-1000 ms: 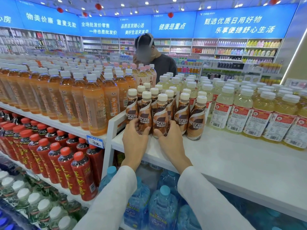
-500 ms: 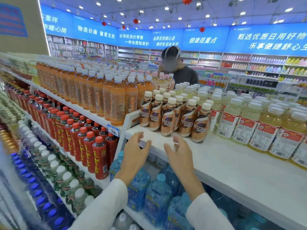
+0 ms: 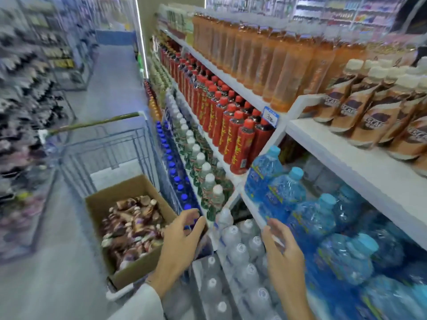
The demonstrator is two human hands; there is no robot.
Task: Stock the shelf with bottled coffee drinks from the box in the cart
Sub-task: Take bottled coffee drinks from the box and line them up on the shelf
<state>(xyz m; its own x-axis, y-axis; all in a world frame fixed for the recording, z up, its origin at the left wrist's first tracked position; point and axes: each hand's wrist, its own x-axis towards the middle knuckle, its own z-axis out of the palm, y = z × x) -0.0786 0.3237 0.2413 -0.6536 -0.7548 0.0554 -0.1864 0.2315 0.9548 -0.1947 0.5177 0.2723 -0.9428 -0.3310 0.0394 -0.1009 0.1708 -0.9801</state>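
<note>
Hovering low, both hands empty, fingers spread loose: left hand over the near corner of one cardboard box, right hand in front of the clear water bottles. Box sits in one wire cart to the left of the hands, heaped with coffee bottles; too blurred to count. Shelf up and right of the hands, roughly six coffee bottles visible there.

Head view tilts down-left, seemingly mid-turn, toward cart, blurred
</note>
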